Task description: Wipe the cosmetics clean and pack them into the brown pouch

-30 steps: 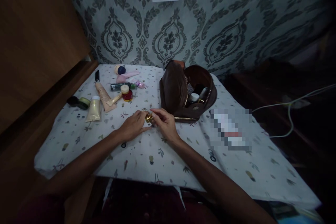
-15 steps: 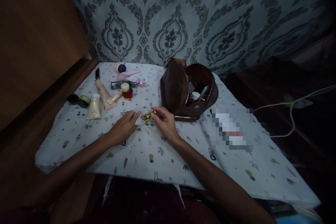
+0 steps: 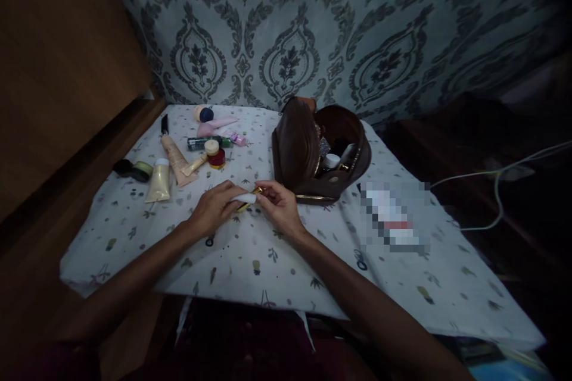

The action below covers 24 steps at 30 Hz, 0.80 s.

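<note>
My left hand [image 3: 217,208] is closed on a small white strip [image 3: 243,197], perhaps tissue, which reaches across to my right fingertips. My right hand [image 3: 280,207] pinches a small shiny gold item [image 3: 258,190], partly covered by the strip and fingers. Its kind does not show. Just right of and behind my right hand stands a brown cosmetic bag [image 3: 295,155], its top unzipped and folded open. Inside the bag are a white-lidded jar [image 3: 331,161] and other small items.
Left on the patterned cloth [image 3: 286,274] lie a cream tube [image 3: 159,181], a long beige tube [image 3: 176,158], a dark red jar [image 3: 217,159], a green bottle [image 3: 203,143], a pink brush [image 3: 217,125] and a black-and-green compact [image 3: 134,170]. A blurred-out flat object [image 3: 393,217] lies right.
The white strip has come up over the gold item and now spans between both hands. My left hand has shifted slightly. The bag and the other cosmetics stay put.
</note>
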Each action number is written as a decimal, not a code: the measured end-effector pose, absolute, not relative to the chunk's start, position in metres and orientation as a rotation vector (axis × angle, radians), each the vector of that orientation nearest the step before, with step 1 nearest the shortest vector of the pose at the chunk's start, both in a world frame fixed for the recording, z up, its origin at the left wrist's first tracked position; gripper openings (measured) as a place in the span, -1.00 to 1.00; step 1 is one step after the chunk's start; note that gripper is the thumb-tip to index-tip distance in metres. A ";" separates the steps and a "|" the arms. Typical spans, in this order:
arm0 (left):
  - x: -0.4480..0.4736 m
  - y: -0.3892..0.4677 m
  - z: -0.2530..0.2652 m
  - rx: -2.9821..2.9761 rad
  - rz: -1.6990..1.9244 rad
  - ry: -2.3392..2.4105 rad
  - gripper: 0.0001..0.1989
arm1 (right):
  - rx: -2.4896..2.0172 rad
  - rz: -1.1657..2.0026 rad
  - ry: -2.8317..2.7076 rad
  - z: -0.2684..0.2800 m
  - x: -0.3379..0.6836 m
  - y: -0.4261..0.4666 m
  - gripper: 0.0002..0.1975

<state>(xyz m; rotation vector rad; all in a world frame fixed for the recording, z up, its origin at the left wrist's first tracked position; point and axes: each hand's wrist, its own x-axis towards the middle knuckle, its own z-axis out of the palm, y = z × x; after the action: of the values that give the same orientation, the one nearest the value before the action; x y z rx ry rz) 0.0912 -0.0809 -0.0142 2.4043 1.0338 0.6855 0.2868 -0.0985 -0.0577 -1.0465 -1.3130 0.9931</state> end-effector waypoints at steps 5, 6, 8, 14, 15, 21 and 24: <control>0.073 -0.085 -0.021 2.372 0.616 1.106 -0.74 | -1.025 1.009 -1.303 -0.053 0.286 -0.098 -0.72; 0.071 -0.086 -0.023 2.378 0.608 1.114 -0.74 | -1.030 0.971 -1.314 -0.052 0.286 -0.098 -0.74; 0.070 -0.087 -0.024 2.390 0.607 1.123 -0.72 | -1.055 0.883 -1.333 -0.050 0.287 -0.098 -0.77; 0.085 -0.089 -0.010 2.242 0.673 1.170 -0.64 | -1.052 0.890 -1.351 -0.046 0.288 -0.101 -0.79; 0.088 -0.089 -0.007 2.245 0.686 1.143 -0.68 | -1.030 0.927 -1.344 -0.046 0.288 -0.101 -0.76; 0.092 -0.089 -0.009 2.288 0.704 1.051 -0.76 | -1.027 1.000 -1.336 -0.045 0.289 -0.101 -0.71; 0.084 -0.090 -0.019 2.284 0.670 1.105 -0.76 | -1.033 0.955 -1.363 -0.046 0.290 -0.100 -0.75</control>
<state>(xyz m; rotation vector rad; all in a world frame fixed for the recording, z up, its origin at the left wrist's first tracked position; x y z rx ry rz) 0.0838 -0.0901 -0.0190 2.2836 1.1049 0.6702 0.2896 -0.0997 -0.0456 -1.0334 -1.3627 0.9551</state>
